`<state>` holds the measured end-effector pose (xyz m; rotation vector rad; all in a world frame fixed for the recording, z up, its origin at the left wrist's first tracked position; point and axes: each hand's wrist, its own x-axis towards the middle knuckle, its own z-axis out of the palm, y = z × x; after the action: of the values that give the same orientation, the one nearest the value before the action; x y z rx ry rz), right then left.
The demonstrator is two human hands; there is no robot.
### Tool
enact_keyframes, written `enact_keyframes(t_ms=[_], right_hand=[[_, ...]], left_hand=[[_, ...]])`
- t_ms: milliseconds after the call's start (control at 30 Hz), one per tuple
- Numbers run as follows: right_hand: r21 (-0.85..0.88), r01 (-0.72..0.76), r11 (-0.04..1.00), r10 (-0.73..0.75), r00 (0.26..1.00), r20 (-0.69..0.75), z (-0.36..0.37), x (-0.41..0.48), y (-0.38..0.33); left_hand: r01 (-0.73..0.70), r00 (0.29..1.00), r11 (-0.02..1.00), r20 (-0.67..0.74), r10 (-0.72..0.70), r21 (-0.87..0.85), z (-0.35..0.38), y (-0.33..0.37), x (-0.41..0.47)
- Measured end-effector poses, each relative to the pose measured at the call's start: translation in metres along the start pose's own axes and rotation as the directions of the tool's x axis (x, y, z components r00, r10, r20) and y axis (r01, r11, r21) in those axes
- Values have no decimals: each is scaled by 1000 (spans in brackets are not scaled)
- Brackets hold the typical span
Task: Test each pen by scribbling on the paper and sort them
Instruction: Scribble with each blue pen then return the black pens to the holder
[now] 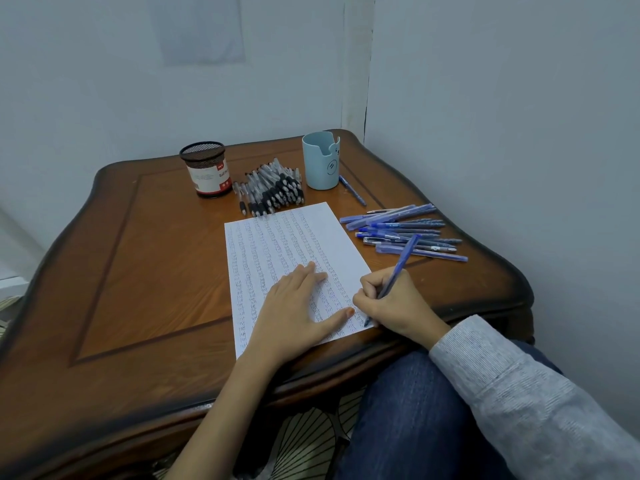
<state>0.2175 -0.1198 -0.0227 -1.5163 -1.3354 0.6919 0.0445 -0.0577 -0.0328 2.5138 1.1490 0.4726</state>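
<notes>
- Head view, the only one: the right hand [391, 303] is curled around a blue pen [398, 271] in a writing grip. Its tip is down at the near right corner of the paper [277, 237], close to the table's front edge.
- The pen's long axis slants from the tip, near and left, up and away to the right. Its back end points toward the spread of blue pens [405, 230] lying apart from the hand on the right side of the table [138, 254].
- The left hand [294, 306] lies flat on the sheet, fingers straight, thumb splayed toward the right hand, gripping nothing. It pins the paper just beside the writing spot.
- Rows of scribbles cover nearly the whole sheet, so I'd judge there is little blank room left around the tip.
- At the far side stand a black mesh holder [206, 169] and a pale blue cup [320, 161], with a heap of black pens [273, 188] between them reaching the paper's far edge. One lone blue pen [352, 190] lies beside the cup.
- The right hand is the nearer one to the blue spread and the cup. A move there goes away and rightward, with bare wood between and the wall close beyond.
- I cannot tell which pile counts as tested.
</notes>
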Motion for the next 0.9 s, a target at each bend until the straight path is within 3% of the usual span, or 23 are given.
enact_keyframes(t_ms=[800,900], right_hand=[[12,5,1000,-5,1000,1,0,1,3],[121,-62,991,66,997,-32,-4,2,2]], left_hand=[[-4,1000,1000,5,4,-5,-1,1,-1],[3,1000,1000,14,-3,-12,-2,2,-2]])
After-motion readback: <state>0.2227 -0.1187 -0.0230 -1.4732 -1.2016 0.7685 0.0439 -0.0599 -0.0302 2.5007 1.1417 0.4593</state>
